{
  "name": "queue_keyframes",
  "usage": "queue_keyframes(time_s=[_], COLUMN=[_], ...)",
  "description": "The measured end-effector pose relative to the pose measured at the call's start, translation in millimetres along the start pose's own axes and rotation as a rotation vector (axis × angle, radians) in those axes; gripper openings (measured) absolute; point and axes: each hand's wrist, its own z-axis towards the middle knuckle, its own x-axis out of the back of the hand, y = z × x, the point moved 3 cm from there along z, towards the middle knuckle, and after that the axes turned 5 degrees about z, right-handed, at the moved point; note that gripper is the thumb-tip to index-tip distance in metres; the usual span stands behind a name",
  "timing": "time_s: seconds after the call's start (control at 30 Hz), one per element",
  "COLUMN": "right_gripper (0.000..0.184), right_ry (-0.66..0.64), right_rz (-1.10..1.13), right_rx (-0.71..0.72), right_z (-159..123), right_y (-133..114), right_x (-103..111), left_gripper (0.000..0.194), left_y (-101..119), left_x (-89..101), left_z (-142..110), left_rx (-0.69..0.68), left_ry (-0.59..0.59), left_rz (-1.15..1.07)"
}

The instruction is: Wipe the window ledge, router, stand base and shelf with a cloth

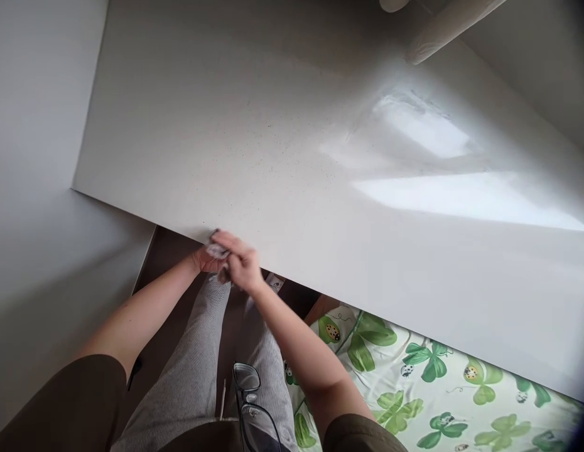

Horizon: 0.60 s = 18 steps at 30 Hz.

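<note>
Here, cloth (218, 252) (blurred) in right hand (243, 266), left hand (206, 260) beside

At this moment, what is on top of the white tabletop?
Scattered dark specks and bright reflections show on the white tabletop. The right hand and crumpled cloth cover part of its near edge; what lies beneath is hidden.

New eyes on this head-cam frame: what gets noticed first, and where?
Probably the bright glare on the right of the broad white tabletop, and the green clover-print fabric at lower right. Next, at the tabletop's near edge, the right hand grips a blurred, crumpled cloth, the left hand close beside it. Dark specks dot the tabletop's middle.
</note>
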Motion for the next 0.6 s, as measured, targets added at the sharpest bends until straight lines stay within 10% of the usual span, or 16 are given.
queue_keyframes(time_s=[0.23,0.33,0.47,0.6], right_gripper=[0.054,0.055,0.051,0.053], right_ry=[0.562,0.587,0.402,0.116], right_rz=[-0.290,-0.588,-0.825,-0.745], right_rx=[0.040,0.010,0.007,0.109], right_z=[118.2,179.6,218.6,179.7], right_y=[71.3,95.9,86.1,47.0], right_x=[189.2,236.3,201.9,83.9], left_gripper=[0.052,0.054,0.056,0.052], left_y=[3.6,8.7,14.9,21.9], left_x=[-2.3,2.2,4.8,2.0], left_z=[0.1,-2.2,-9.0,-20.8], left_rx=[0.323,0.312,0.296,0.271], left_ry=[-0.361,-0.464,-0.385,-0.206], left_rz=[0.057,0.062,0.105,0.215])
